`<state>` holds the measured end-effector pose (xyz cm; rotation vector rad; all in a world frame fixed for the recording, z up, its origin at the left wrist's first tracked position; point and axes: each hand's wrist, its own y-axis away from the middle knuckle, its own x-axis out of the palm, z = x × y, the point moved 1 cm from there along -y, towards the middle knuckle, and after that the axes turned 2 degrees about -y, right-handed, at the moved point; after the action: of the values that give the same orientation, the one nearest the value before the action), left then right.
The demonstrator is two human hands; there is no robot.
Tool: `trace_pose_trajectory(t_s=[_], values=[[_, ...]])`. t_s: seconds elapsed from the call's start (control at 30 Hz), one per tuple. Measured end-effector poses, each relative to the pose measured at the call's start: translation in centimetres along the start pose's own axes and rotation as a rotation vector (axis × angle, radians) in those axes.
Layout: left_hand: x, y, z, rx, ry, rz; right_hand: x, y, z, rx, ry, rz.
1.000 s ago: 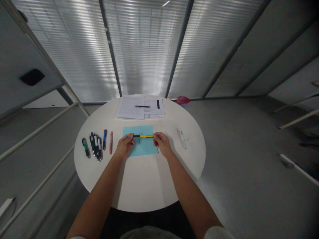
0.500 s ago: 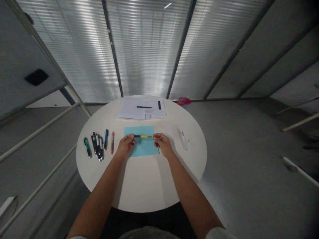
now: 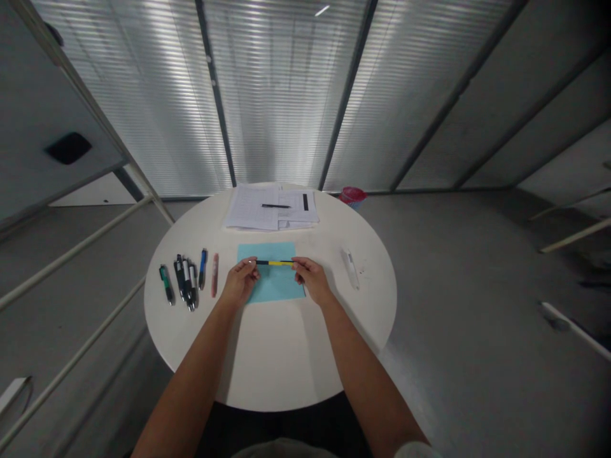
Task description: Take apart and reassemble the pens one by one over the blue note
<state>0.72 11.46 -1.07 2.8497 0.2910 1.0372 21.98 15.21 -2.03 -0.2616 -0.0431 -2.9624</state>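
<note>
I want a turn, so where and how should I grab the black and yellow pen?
Probably pinch the pen by its middle, coming from the far side. The left hand and right hand grip its ends from the near side, leaving the middle bare. It's thin and straight, held sideways over the blue paper.

A: What carries the things?
B: Round white table [image 3: 281, 356], pale top, pens along its left side
A: Order there, from the outside in?
B: Green pen [image 3: 166, 284], then a bunch of black and white pens [image 3: 186, 280], then blue pen [image 3: 203, 267], then pink pen [image 3: 214, 275]
A: Middle?
B: Light-blue sheet [image 3: 274, 289], flat; printed papers [image 3: 251, 216] stacked loosely beyond it, near the far edge
A: Right side?
B: Slim white item [image 3: 352, 270], slanted, type unclear; tiny dark specks [image 3: 361, 271] just beside it
</note>
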Motion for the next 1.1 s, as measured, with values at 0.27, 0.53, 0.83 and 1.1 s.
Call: trace_pose_trajectory(t_s=[0.27,0.53,0.83,1.1], values=[[-0.3,-0.4,0.2,-0.006,0.0,-0.029,0.2,0.4,0.6,-0.03,0.025,0.011],[-0.3,-0.3,0.3,0.02,-0.016,-0.013,0.6,0.5,0.6,-0.018,0.037,0.037],[-0.3,-0.3,0.3,0.077,0.005,-0.081,0.8,0.5,0.3,-0.033,0.116,0.057],[-0.3,-0.4,0.2,0.097,0.045,-0.122,1.9,1.3,0.5,-0.125,0.227,0.001]])
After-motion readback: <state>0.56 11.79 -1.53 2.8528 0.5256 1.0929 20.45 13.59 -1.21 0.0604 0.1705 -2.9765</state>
